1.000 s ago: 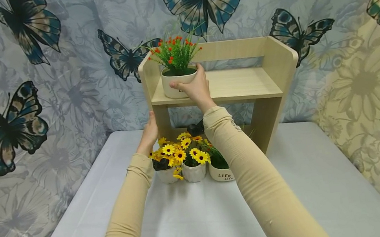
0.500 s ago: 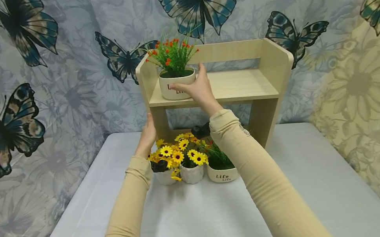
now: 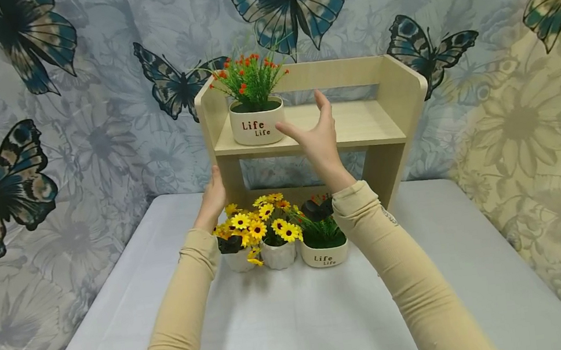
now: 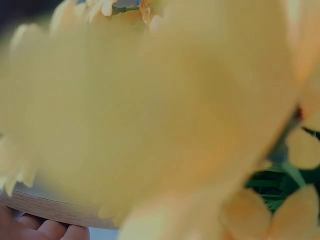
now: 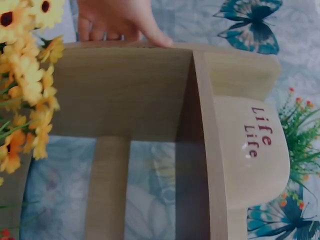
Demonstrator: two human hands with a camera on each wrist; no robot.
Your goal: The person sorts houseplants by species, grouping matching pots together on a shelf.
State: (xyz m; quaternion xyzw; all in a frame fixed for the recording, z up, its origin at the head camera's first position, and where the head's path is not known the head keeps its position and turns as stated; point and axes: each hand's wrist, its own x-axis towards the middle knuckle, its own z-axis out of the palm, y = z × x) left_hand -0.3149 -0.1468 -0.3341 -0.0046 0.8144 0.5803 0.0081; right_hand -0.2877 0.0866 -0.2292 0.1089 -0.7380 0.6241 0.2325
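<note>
Now right hand has let go of pot, spread near it; pot sits upright on the shelf, top level, left end, so placing looks done. Left hand, relaxed, rests against shelf's side.

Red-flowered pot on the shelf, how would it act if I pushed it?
The red-flowered pot would probably slide rather than roll, since it stands upright with a broad base on the shelf. Its smooth, shiny wall may be slippery. The thin green stems would likely bend and sway.
</note>
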